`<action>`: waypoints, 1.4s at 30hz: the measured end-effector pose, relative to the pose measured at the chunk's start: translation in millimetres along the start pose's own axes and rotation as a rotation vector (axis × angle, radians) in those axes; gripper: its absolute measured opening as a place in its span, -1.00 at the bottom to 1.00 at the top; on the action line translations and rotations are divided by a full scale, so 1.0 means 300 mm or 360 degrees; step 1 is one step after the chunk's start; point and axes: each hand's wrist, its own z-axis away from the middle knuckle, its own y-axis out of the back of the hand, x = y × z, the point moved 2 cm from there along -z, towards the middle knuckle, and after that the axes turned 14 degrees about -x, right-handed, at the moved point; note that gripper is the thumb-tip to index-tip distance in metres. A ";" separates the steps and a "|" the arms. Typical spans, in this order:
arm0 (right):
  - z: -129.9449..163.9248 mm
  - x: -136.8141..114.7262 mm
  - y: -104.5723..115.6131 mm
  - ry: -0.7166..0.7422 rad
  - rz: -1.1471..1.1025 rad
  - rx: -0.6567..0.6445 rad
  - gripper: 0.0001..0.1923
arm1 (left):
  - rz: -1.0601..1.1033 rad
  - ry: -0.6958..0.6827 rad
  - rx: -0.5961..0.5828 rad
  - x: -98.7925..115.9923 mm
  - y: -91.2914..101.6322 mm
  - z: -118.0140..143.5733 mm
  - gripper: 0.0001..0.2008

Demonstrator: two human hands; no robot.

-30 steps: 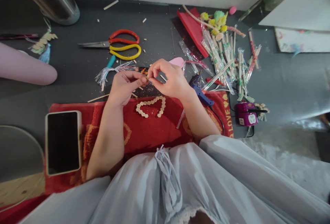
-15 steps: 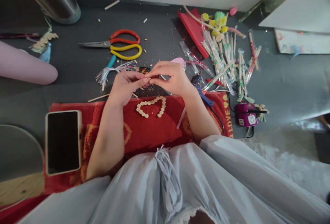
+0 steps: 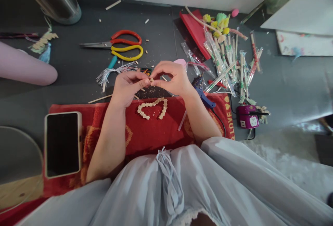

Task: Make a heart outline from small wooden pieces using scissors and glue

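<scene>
Head view: compared with half a second ago, the right hand (image 3: 173, 79) has its fingers arched a little higher, and the left hand (image 3: 127, 87) has barely shifted. Both hands pinch one tiny pale wooden bit (image 3: 151, 79) between thumb and fingertips, held just above the near edge of the dark table (image 3: 78, 69). Below it, on the fuzzy red towel (image 3: 145, 132), lies a heart-shaped chain (image 3: 153, 107) of small knobbly wood pieces. A glossy black phone (image 3: 62, 144) rests on the towel's left end. Red-and-yellow-handled scissors (image 3: 122, 44) lie beyond.
</scene>
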 end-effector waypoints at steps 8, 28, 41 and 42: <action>-0.002 0.001 -0.001 -0.0051 0.0074 0.0035 -0.65 | -0.0064 -0.0011 0.0036 -0.002 0.001 0.003 -0.79; 0.001 0.000 -0.009 -0.0069 0.0193 -0.0031 -0.67 | -0.0131 -0.0161 -0.0063 -0.007 0.011 0.004 -0.84; -0.002 -0.013 -0.004 0.0135 0.0346 0.0133 -0.88 | -0.0034 -0.0061 0.0011 -0.003 0.008 -0.002 -0.76; -0.002 -0.013 -0.003 0.0156 0.0369 0.0143 -0.90 | -0.0036 -0.0059 0.0008 -0.007 0.010 -0.003 -0.76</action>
